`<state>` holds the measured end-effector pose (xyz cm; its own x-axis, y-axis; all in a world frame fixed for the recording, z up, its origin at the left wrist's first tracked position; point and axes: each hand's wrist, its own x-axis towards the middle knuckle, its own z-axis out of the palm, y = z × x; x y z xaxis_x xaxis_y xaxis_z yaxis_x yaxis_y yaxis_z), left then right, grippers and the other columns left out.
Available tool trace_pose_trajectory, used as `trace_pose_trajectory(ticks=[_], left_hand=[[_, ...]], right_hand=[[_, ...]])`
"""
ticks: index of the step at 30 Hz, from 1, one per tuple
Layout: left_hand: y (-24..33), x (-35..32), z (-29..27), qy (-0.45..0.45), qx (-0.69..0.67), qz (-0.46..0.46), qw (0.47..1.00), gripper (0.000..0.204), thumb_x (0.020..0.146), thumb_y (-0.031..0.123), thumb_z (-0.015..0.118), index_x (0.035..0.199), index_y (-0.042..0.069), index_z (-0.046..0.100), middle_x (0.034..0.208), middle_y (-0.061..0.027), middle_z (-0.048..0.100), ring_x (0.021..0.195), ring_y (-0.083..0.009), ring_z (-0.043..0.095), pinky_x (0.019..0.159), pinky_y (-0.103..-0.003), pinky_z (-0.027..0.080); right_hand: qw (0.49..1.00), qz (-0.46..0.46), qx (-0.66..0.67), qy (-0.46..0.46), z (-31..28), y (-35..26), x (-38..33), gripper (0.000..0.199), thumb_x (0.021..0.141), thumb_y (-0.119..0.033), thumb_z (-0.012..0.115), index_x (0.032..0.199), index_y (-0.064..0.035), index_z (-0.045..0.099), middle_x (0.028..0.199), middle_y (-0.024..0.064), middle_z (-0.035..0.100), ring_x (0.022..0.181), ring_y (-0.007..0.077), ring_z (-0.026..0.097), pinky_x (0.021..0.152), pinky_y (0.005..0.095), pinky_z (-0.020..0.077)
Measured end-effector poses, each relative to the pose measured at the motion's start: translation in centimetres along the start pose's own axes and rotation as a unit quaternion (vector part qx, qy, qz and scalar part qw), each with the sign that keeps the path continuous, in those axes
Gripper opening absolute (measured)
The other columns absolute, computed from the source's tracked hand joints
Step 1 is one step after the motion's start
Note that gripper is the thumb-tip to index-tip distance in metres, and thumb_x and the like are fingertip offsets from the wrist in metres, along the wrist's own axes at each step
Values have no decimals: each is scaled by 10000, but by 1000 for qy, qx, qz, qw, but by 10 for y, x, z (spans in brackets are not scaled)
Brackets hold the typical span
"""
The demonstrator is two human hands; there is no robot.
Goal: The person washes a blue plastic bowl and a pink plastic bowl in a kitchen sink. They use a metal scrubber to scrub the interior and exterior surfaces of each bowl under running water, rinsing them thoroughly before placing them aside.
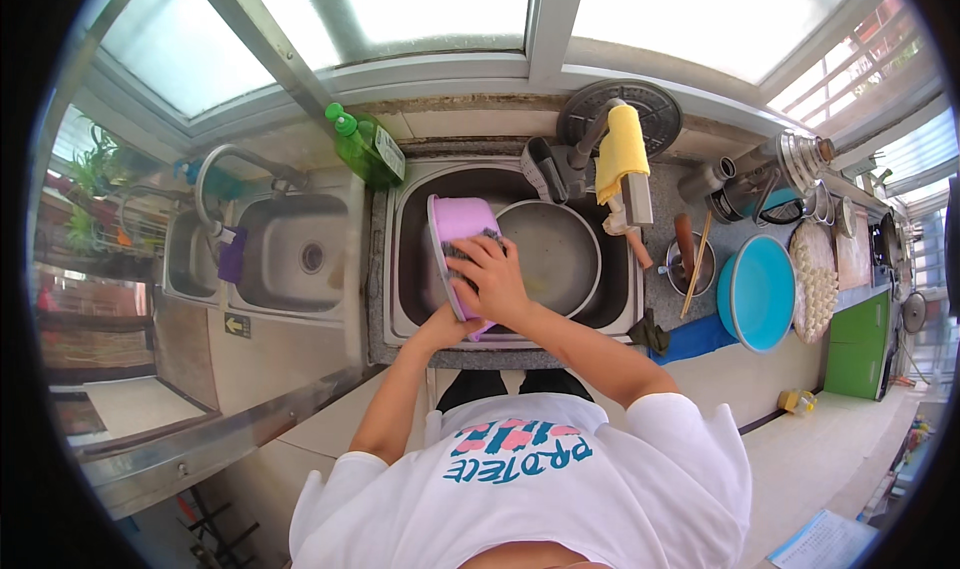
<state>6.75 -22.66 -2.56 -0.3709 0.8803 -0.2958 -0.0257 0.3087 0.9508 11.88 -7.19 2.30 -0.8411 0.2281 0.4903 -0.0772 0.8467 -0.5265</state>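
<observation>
A pink-purple basin (466, 214) stands tilted on its side in the left part of the steel sink (408, 204). My left hand (438, 331) grips its lower rim, the fingertips partly hidden behind the wall. Pressed against the outside of the basin is a dark scrubbing pad (455, 252), mostly covered by my right hand (490, 281), whose fingers curl over it. A large round metal pot (575, 239) lies in the sink to the right of the basin, its inside facing up.
A green bottle (370, 154) stands behind the sink's left corner. Over the faucet hangs a yellow cloth (622, 154). On the right counter are a small metal pot (690, 281) with chopsticks, a blue basin (762, 299) and a round tray of small pale pieces (812, 281).
</observation>
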Motion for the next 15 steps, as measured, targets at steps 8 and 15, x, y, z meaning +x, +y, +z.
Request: trace_pose_trajectory(ticks=[8, 15], left_hand=[[7, 18, -4, -96, -86, -97, 987, 489, 760, 46, 656, 1220, -3, 499, 1150, -103, 573, 1036, -176, 554, 881, -332, 460], [21, 13, -21, 90, -196, 16, 976, 689, 695, -84, 530, 1353, 26, 355, 1233, -59, 495, 1167, -150, 474, 966, -286, 402]], right_hand=[[994, 108, -20, -1, 3, 0, 23, 408, 694, -371, 717, 1022, -136, 658, 1183, 10, 574, 1112, 223, 483, 907, 450, 323], [996, -49, 64, -35, -8, 16, -17, 378, 724, -242, 698, 1088, -149, 649, 1207, 1, 574, 1075, 221, 496, 892, 424, 335]])
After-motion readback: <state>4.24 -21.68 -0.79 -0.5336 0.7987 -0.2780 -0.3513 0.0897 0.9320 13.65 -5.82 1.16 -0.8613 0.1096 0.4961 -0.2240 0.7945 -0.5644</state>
